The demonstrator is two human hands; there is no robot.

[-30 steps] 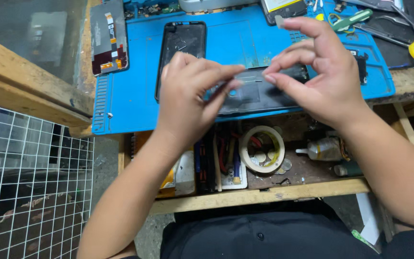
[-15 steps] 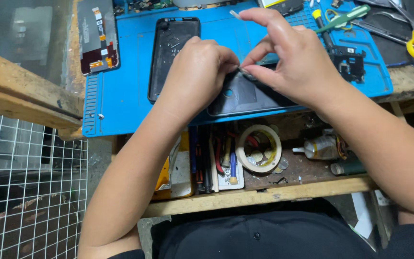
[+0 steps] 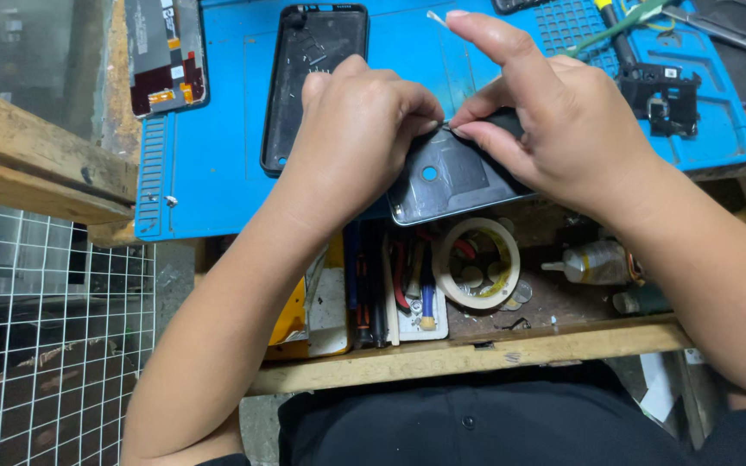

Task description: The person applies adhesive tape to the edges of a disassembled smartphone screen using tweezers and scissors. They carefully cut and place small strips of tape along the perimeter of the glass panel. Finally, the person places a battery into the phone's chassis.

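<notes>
Nearest the camera, below the dark shirt, an open wooden drawer (image 3: 477, 349) holds a roll of pale tape (image 3: 479, 263), a few hand tools with red and blue handles (image 3: 412, 285) and a small glue bottle (image 3: 593, 263).

Just above it, at the near edge of the blue work mat (image 3: 209, 164), both hands meet over a grey phone back cover (image 3: 442, 177). The left hand (image 3: 360, 138) is curled shut, its fingertips pinching at the cover's upper edge; the right hand (image 3: 554, 121) steadies the cover and pinches at that same spot with thumb and middle finger, index finger raised. What they pinch is too small to tell.

Compared with a second ago, the hands have drawn closer together and the grip has tightened onto one point, which suggests fine work on the edge is under way.

The cover is matt grey with rounded corners and a small round hole.

Farther back on the tabletop lie a black phone frame (image 3: 314, 82), a detached screen part (image 3: 166, 53) and a small black component (image 3: 662, 95).
</notes>
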